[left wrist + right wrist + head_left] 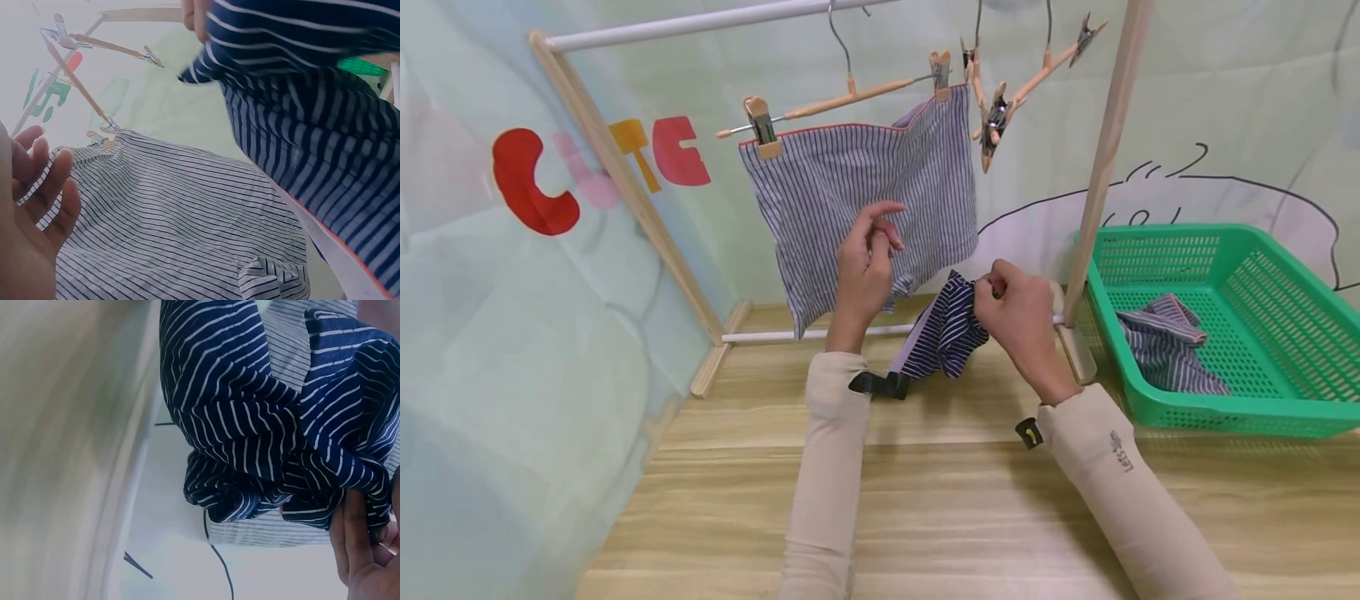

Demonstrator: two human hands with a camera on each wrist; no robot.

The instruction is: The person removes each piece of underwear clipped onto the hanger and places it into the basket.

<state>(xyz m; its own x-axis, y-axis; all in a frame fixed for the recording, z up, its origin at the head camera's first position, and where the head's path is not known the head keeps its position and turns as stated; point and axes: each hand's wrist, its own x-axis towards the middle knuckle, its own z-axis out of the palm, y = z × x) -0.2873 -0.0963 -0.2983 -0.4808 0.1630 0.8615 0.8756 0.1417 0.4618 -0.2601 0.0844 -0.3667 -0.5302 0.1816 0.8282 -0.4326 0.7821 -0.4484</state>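
My right hand (pixel 1018 312) pinches a navy garment with white stripes (pixel 951 329), which hangs bunched from the fingers above the wooden table. In the right wrist view the fingers (pixel 356 534) grip its gathered edge. My left hand (pixel 867 271) holds nothing, its fingers loosely bent in front of a pale striped garment (pixel 917 183). That garment has a red-edged top and hangs by two clips from a wooden hanger (pixel 850 98). The left wrist view shows the left hand (pixel 37 206) apart from the navy garment (pixel 294 137), whose pale inside and red edging show.
A rack with a white top bar (pixel 700 25) and wooden posts stands on the table (pixel 925 500). Another clip hanger (pixel 1033 83) hangs at its right. Beside the right post, a green basket (pixel 1247 412) contains a striped cloth (pixel 1165 350).
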